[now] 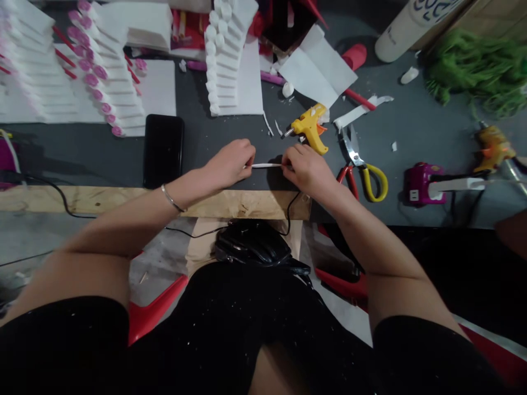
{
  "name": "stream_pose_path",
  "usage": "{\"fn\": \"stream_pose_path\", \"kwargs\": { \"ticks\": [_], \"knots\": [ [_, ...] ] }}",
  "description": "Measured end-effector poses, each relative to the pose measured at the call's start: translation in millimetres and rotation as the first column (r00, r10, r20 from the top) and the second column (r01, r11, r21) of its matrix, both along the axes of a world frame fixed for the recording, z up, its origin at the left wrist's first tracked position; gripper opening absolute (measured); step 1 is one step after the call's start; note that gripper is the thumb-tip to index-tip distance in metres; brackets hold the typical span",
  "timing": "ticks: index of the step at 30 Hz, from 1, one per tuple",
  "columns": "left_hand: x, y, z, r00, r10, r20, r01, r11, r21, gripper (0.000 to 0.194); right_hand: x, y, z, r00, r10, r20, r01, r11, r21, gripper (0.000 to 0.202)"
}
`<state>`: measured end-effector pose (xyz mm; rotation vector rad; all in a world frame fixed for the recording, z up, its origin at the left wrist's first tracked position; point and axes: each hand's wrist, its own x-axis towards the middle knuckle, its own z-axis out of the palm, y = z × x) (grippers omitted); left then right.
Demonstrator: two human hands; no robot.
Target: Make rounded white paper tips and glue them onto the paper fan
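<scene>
Craft workshop: yellow glue gun point(309, 126), scissors point(356, 159), worktable point(198, 137).

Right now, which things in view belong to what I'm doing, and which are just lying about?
In use or probably related: thin white strip, held between your left hand and right hand; nearer yellow glue gun; red-and-yellow-handled scissors; ribbed white pieces.

Probably just lying about: black phone; white bottle; green yarn.

White strip point(267, 165): ends hidden — in left hand point(234, 163), right hand point(308, 169)
Bottle point(405, 34): far right, top cut off
Green yarn point(477, 71): cut off right
</scene>
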<state>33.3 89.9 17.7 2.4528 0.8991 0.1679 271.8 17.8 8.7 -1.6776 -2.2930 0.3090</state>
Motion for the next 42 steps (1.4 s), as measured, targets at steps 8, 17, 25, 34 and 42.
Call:
{"fn": "stream_pose_path", "kwargs": {
  "ticks": [8,17,25,34,42],
  "knots": [
    [24,-1,9.7,0.9,0.362,0.243,-0.27,0.901,-0.34,0.022,20,25,33.5,0.821,-0.127,-0.556,0.137,0.99,-0.023,0.004],
    [51,22,15.7,0.717,0.534,0.448,-0.277,0.808,-0.52,0.029,21,62,35.6,0.627,-0.251,-0.737,0.251,0.961,-0.113,0.017],
    [62,11,-0.3,0.467,0.685,0.558,-0.35,0.723,-0.595,0.024,-26,64,14.1,0.11,-0.371,-0.922,0.088,0.928,-0.363,0.047],
    [63,-1,-6.1,0.595,0.575,0.561,-0.439,0.818,-0.372,0.024,-55,57,2.8,-0.025,-0.416,-0.909,0.201,0.889,-0.412,0.035],
    [73,-5,-21.8,0.694,0.45,0.561,-0.42,0.887,-0.192,0.031,-37,62,-3.4,-0.028,-0.287,-0.957,0.359,0.891,-0.278,0.045]
  ]
}}
